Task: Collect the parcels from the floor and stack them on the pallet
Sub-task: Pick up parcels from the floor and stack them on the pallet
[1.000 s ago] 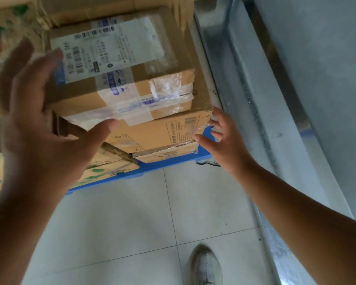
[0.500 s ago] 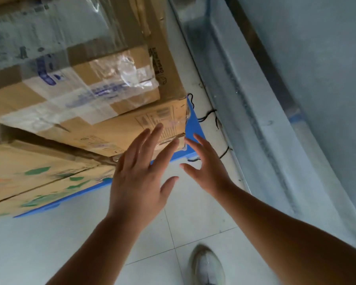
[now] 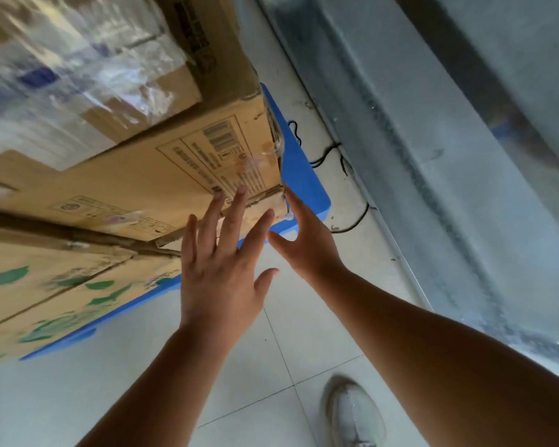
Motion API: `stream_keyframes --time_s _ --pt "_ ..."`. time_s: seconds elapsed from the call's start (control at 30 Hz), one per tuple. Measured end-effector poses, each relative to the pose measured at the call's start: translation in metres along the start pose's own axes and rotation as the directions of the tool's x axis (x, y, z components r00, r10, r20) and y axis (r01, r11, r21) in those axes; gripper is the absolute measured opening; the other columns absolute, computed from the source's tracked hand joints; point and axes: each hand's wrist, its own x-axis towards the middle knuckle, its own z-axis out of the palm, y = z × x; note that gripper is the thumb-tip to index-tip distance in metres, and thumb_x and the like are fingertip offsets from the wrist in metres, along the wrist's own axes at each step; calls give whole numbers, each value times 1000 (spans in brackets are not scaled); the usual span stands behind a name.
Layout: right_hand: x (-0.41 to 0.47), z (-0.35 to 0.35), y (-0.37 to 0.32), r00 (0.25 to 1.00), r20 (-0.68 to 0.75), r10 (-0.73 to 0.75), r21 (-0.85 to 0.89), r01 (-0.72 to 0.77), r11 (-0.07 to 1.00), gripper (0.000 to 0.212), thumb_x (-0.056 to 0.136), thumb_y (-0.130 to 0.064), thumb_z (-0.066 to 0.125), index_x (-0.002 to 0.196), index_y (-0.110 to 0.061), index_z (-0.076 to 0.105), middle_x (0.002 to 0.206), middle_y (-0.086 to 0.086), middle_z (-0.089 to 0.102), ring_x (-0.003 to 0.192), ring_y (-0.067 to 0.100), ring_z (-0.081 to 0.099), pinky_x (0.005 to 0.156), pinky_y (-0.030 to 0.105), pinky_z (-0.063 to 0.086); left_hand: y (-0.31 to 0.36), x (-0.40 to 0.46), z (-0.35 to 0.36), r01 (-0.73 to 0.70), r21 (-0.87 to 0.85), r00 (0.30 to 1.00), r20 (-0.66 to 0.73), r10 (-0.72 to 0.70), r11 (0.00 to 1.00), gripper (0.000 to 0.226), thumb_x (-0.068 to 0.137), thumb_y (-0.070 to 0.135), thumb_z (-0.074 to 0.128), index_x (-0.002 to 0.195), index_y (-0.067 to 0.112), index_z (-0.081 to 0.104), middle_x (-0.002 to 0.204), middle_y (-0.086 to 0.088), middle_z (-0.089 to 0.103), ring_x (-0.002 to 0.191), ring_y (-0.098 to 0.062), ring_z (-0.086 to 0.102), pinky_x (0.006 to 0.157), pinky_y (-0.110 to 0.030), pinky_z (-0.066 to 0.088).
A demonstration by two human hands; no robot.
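Hands are both open at the corner of the stack. Your left hand [image 3: 221,272] lies with straight fingers flat on the near face of the brown cardboard parcel with a printed barcode [image 3: 162,175]. Your right hand [image 3: 307,243], fingers straight, touches the same corner from the right side. This parcel sits on other cardboard boxes with green leaf prints [image 3: 46,285], on the blue plastic pallet [image 3: 304,175]. A blurred parcel wrapped in clear tape [image 3: 65,79] lies on top. Your grey shoe [image 3: 352,414] stands on the white tiled floor [image 3: 78,398].

Both hands are closing on the brown box [image 3: 162,175]: left hand [image 3: 221,269] flattening against it, right hand [image 3: 304,240] reaching its corner.
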Motion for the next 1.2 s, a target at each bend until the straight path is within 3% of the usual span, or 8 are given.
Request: stream_keyframes --time_s 0.07,0.17,0.37,0.5,0.7,0.87,1.0,1.2 --pt "-5 6 0 1000 3 4 11 -4 1000 85 90 -47 74 158 -47 23 156 -16 48 138 -1 40 90 1 25 -4 -1 1 -6 10 1000 2 6 1000 95 76 44 90 158 26 44 173 -13 27 158 -40 28 120 -67 31" --pt "-9 14 -1 1000 23 3 22 -4 1000 89 91 -47 75 159 -48 18 159 -16 43 138 -1 38 88 2 23 -9 -2 2 -13 11 1000 -7 13 1000 96 76 43 91 158 26 44 173 -13 28 158 -40 29 121 -66 31" --pt "-14 -3 -11 997 -68 -35 67 40 997 88 92 -45 76 161 -45 21 166 -18 31 150 2 31 110 18 32 -9 -6 -6 -15 -61 1000 -22 14 998 81 83 44 83 155 23 53 172 -11 30 157 -39 30 119 -63 36" --pt "-22 -29 -31 980 -178 -93 153 121 981 95 90 -39 79 159 -49 14 164 -25 29 150 -1 33 120 35 40 -7 -8 -30 -89 -115 982 -177 67 989 66 94 43 75 153 19 56 169 -13 35 155 -39 35 114 -56 41" --pt "-22 -53 -59 974 -4 -228 87 227 970 87 89 -43 71 158 -51 19 146 -56 24 137 -24 30 109 7 31 -4 -4 -82 -181 -129 936 -328 130 975 57 102 44 65 151 20 53 167 -14 38 155 -39 35 116 -53 37" --pt "-23 -84 -80 989 -50 -138 124 143 982 90 91 -42 76 158 -53 17 161 -35 27 148 -3 32 121 41 37 0 -9 -123 -189 -156 950 -277 141 969 55 99 39 70 148 18 58 164 -16 41 152 -41 40 112 -58 43" --pt "-24 -119 -130 970 -93 -225 117 235 965 87 90 -46 78 146 -72 17 139 -63 18 133 -27 29 109 5 31 -9 -4 -178 -186 -70 918 -368 148 980 55 99 39 67 148 22 52 165 -11 40 153 -39 37 117 -56 35" --pt "-19 -147 -244 874 -60 -482 -31 481 876 87 88 -58 70 158 -51 17 167 -26 22 156 0 19 123 26 19 -62 38 -264 23 -26 864 -503 -33 999 61 94 45 72 146 19 53 165 -15 37 153 -48 31 118 -68 32"
